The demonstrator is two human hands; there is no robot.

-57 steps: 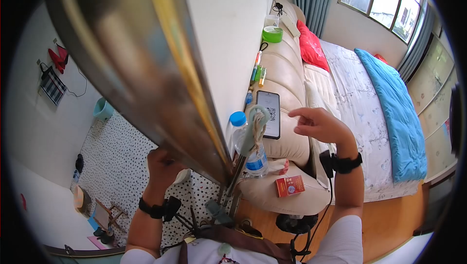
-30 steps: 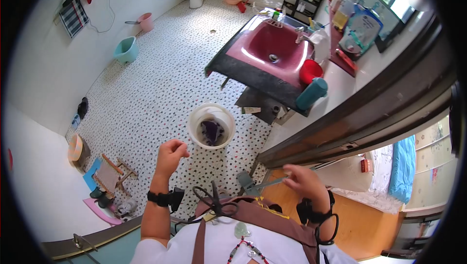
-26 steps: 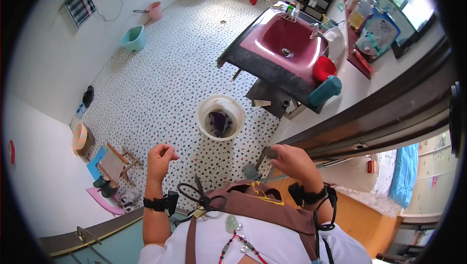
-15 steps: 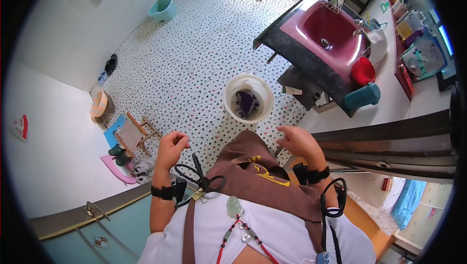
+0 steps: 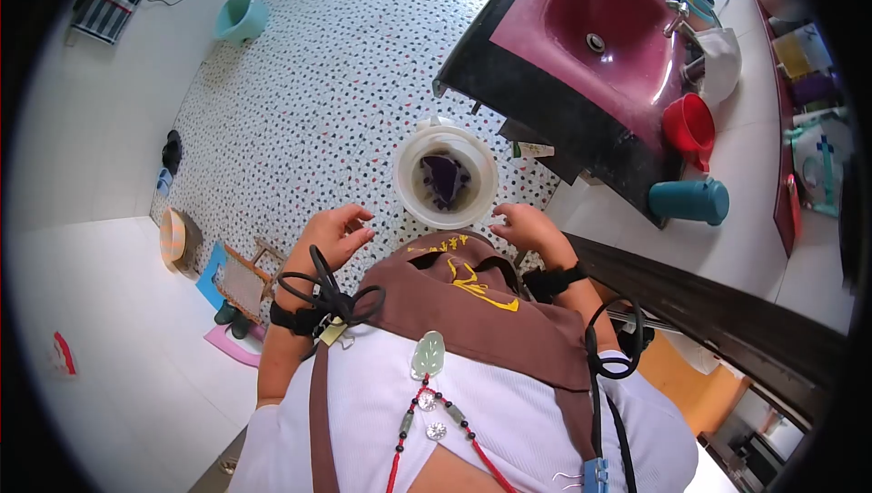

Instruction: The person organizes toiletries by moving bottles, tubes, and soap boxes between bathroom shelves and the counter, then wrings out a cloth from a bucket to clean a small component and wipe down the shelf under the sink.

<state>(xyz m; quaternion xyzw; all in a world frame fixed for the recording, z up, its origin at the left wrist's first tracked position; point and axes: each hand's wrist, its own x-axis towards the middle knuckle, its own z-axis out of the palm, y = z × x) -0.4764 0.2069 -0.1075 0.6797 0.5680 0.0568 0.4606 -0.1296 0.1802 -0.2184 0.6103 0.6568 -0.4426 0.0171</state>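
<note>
A white bucket (image 5: 490,175) stands on the speckled tile floor just ahead of me, with dark purple cloth (image 5: 443,179) lying in its bottom, seemingly in water. My left hand (image 5: 336,231) hovers to the near left of the bucket, fingers apart and holding nothing. On the other side, my right hand (image 5: 527,228) is close to the bucket's near right rim, its fingers loosely bent and apart, with nothing in them. Neither hand touches the bucket. A brown apron (image 5: 436,298) with yellow lettering covers my front.
To the right is a pink sink (image 5: 627,29) in a black counter, with a red dipper (image 5: 688,129) and a teal cup (image 5: 688,202) at its end. A small chair (image 5: 243,286) and a wooden basin (image 5: 173,239) are at left. A mint tub (image 5: 242,16) stands farther off.
My view has moved forward, so the sink and bucket appear nearer. Both hands have come closer to the bucket, and the left fingers have opened out.
</note>
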